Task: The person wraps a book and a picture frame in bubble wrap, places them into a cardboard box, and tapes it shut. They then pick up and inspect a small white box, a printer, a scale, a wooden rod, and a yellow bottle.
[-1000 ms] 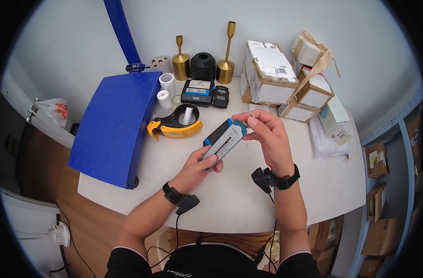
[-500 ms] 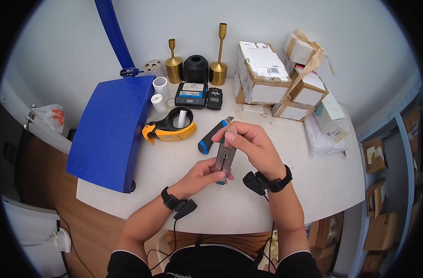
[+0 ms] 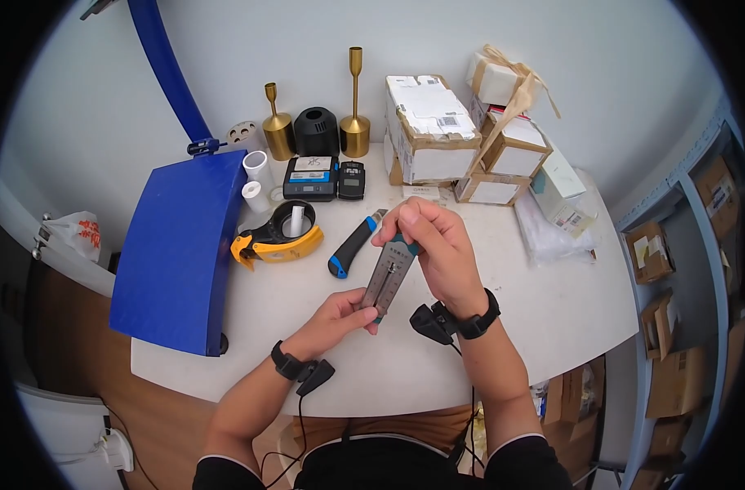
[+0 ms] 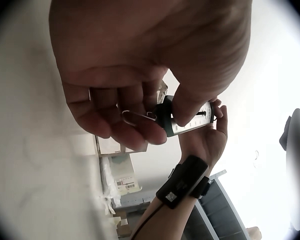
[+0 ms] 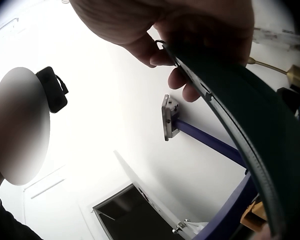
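A flat hanging scale with a grey face and dark green ends (image 3: 387,273) is held tilted above the table between both hands. The left hand (image 3: 330,323) pinches its lower end, thumb on the face; in the left wrist view a metal hook (image 4: 137,116) shows beside the left fingers. At the upper end the right hand (image 3: 436,251) pinches the ring, which the right wrist view shows as a small metal loop (image 5: 160,44). A black and blue utility knife (image 3: 354,245) lies on the table behind the left hand.
A yellow and black tape dispenser (image 3: 278,243), paper rolls (image 3: 257,167) and a blue platform (image 3: 176,253) are at the left. Behind stand gold candle holders (image 3: 355,135) and small black devices (image 3: 310,179). Cardboard boxes (image 3: 438,159) and plastic wrap (image 3: 544,233) lie back right.
The scale has come away from over the knife, turned more upright, then tilted somewhat again. Both hands have kept hold of it. The head view has shifted, moving the table items left in the picture.
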A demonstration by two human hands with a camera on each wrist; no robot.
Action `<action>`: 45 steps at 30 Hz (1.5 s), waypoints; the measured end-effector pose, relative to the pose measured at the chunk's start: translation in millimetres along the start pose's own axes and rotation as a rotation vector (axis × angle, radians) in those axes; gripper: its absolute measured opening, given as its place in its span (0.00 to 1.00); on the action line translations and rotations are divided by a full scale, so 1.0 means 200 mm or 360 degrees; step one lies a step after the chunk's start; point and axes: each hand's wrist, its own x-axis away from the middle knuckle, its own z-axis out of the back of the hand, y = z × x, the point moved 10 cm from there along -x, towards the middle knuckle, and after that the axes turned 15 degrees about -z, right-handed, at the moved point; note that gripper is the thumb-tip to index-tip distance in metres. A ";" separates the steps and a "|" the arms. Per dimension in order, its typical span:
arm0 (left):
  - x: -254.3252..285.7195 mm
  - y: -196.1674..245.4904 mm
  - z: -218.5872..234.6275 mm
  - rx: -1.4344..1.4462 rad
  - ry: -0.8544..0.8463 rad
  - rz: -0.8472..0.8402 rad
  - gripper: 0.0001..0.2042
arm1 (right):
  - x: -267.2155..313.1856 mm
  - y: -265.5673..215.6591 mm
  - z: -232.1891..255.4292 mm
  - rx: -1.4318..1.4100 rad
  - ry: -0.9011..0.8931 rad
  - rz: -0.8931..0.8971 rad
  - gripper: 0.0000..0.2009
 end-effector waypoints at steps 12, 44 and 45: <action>0.00 -0.04 0.10 0.0129 0.0144 -0.0141 0.14 | -0.01 0.00 0.07 -0.0120 0.0112 -0.0032 0.15; -0.01 -0.02 0.10 -0.0034 0.0154 -0.0067 0.11 | 0.01 -0.35 0.33 -0.0718 0.0382 0.0366 0.14; -0.01 -0.02 0.12 -0.0065 0.0181 -0.0052 0.11 | 0.00 -0.48 0.36 -0.0571 0.0376 0.0443 0.14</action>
